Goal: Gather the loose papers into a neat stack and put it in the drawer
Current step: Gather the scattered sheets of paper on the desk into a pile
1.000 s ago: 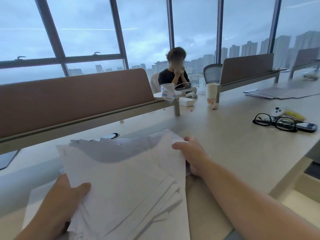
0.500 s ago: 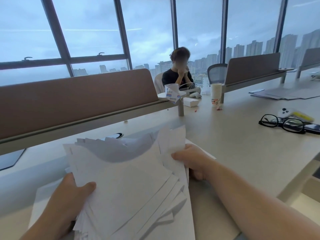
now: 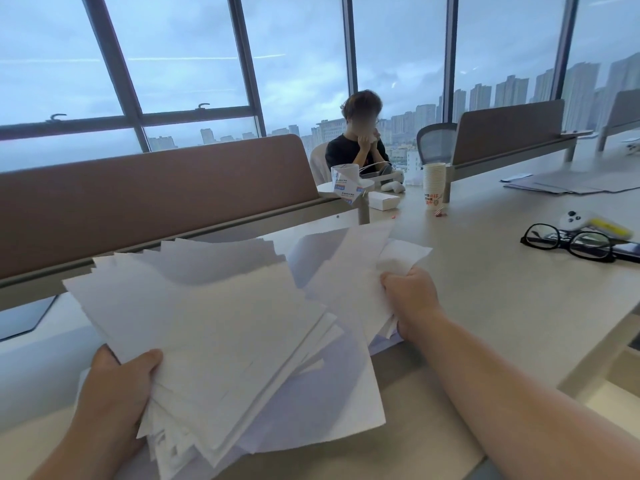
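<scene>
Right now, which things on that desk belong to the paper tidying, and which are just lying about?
Part of the job:
- loose papers, fanned and uneven
- left hand, its grip on the papers' near corner
- right hand, its grip on their right edge

Just lying about:
- black glasses
- stack of paper cups
- small white box
- grey sheets far right

No drawer shows clearly.

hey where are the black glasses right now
In the head view the black glasses lie on the desk at the far right, folded open beside a dark phone and a small white controller, well beyond the right hand.
</scene>
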Motion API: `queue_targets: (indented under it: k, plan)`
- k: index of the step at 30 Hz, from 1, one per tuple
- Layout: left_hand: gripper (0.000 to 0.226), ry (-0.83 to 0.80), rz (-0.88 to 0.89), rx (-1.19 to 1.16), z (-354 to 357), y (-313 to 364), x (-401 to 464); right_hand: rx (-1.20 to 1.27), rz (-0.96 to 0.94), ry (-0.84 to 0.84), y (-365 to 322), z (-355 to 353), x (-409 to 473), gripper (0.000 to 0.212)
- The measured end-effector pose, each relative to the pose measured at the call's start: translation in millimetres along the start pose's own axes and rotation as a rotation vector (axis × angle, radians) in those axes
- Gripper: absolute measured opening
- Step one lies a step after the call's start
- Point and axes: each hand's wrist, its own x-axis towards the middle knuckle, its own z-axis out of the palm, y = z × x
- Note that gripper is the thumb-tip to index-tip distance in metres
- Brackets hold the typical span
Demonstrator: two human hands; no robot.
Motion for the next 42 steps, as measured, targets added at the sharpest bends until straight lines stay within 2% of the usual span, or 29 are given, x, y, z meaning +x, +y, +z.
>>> queue_targets:
  k: [6, 9, 12, 15, 17, 20, 23, 26, 30, 36, 42]
  plan:
    - [0.030, -0.005, 0.016, 0.005, 2.6, 1.6, -4.6, 0.062, -0.022, 0.046, -2.2, -2.6, -0.3, 0.019]
    - [0.025, -0.004, 0.045, 0.065, 4.4, 1.5, -6.3, 0.106, 0.072, -0.110, -7.2, -0.2, -8.7, 0.020]
    - [0.023, -0.003, 0.062, 0.103, 5.7, 3.9, -9.7, -0.152, 0.082, -0.259, -0.3, 2.4, -13.7, 0.021]
    - [0.024, -0.024, 0.054, 0.135, 7.3, 7.2, -13.6, -0.486, -0.076, -0.199, 5.9, 2.4, -10.3, 0.022]
    - [0.025, -0.030, 0.048, 0.134, 7.9, 8.2, -12.5, -0.518, -0.173, -0.119, 2.4, -1.8, -6.5, 0.026]
    - [0.024, -0.032, 0.038, 0.103, 8.0, 6.8, -10.5, -0.353, -0.244, 0.005, -0.4, -7.6, 1.7, 0.022]
    - [0.023, -0.036, 0.047, 0.101, 7.3, 5.2, -10.1, -0.046, -0.176, 0.107, 0.0, -7.7, 5.4, 0.019]
    - [0.022, -0.034, 0.043, 0.111, 6.8, 5.5, -10.9, 0.131, -0.159, 0.199, -4.7, -8.2, 4.8, 0.015]
    - [0.022, -0.035, 0.030, 0.104, 7.1, 6.4, -12.3, 0.232, -0.209, 0.288, -8.5, -9.2, 5.4, 0.012]
    - [0.025, -0.033, 0.036, 0.073, 6.9, 2.4, -9.1, 0.417, -0.236, 0.314, -16.1, -10.5, 4.2, 0.019]
    - [0.025, -0.055, 0.052, 0.054, 6.6, -3.2, -3.4, 0.472, -0.252, 0.326, -21.1, -10.4, 2.0, 0.020]
